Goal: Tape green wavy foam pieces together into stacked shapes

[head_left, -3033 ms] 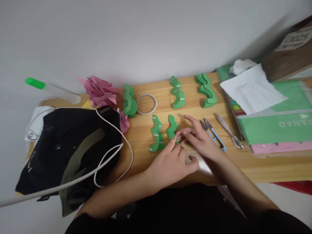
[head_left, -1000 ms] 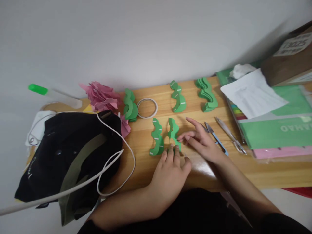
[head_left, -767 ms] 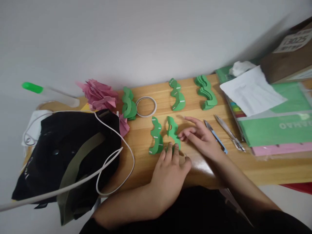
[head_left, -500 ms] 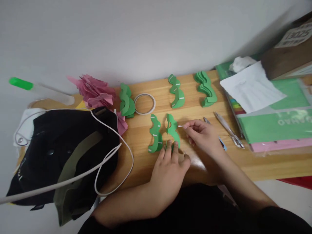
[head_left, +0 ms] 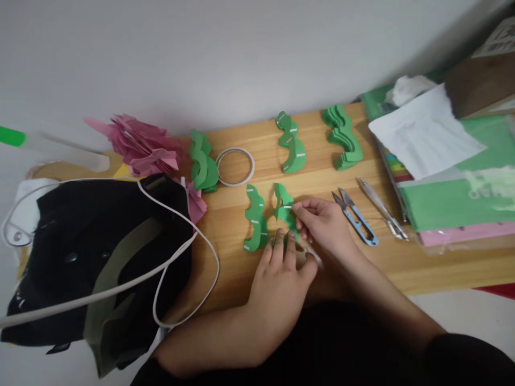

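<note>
- Near left, a black bag (head_left: pixel 52 257) with an olive strap covers that end of the wooden table (head_left: pixel 386 273); its contents are hidden. A white cable (head_left: pixel 213 257) runs over it and loops onto the wood.
- The left hand (head_left: pixel 281 273) lies palm down, fingers slightly spread, pressing the near end of a wavy green paper piece (head_left: pixel 285 216) at the table's middle and hiding that end.
- The right hand (head_left: pixel 322 220) pinches a small white strip (head_left: pixel 287 207) against the piece's right side.
- Just left lies a similar green piece with white strips (head_left: pixel 256 225); to the right, blue snips (head_left: pixel 358 217) and a grey pen-like tool (head_left: pixel 378 203).
- At right, a clear packet (head_left: pixel 470 201) holds green and pink sheets, with white paper (head_left: pixel 426 134) on top.
- Farther: a tape roll (head_left: pixel 252 167) between green shapes, pink folded paper (head_left: pixel 140 147) and a green-capped tube (head_left: pixel 12 136) at left.
- Far right, a brown box (head_left: pixel 483 83); its inside is out of sight.
</note>
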Demonstrator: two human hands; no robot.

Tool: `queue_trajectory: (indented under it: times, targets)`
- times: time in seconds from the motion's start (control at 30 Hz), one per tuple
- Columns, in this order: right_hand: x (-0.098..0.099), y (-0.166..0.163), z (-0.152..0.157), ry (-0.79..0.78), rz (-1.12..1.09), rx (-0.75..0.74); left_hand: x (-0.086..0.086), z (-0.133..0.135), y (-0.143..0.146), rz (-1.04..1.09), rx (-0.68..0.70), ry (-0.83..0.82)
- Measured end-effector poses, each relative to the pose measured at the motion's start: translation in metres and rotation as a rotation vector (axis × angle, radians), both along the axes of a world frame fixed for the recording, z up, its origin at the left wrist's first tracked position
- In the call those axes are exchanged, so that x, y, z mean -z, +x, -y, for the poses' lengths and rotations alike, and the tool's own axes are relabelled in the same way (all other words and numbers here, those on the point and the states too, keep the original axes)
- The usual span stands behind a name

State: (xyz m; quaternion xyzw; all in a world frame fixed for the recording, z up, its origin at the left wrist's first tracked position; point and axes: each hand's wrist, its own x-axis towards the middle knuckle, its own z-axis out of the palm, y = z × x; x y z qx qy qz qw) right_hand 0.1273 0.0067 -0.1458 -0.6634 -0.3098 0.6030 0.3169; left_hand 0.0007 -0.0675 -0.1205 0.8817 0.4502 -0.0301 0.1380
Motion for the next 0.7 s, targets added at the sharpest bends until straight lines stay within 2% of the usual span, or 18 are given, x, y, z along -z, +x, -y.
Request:
queue_trajectory:
  times: [0.4, 0.7]
  targets:
    - [0.0078, -0.0049, 0.0038, 0.068, 0.108, -0.002, 0.0016, 0.0025, 0.0, 0.047, -0.025, 0.057]
    - [0.0093, -0.0067, 0.0048, 0.07, 0.136, -0.004, 0.0004, 0.0012, -0.0001, 0.023, -0.013, 0.028]
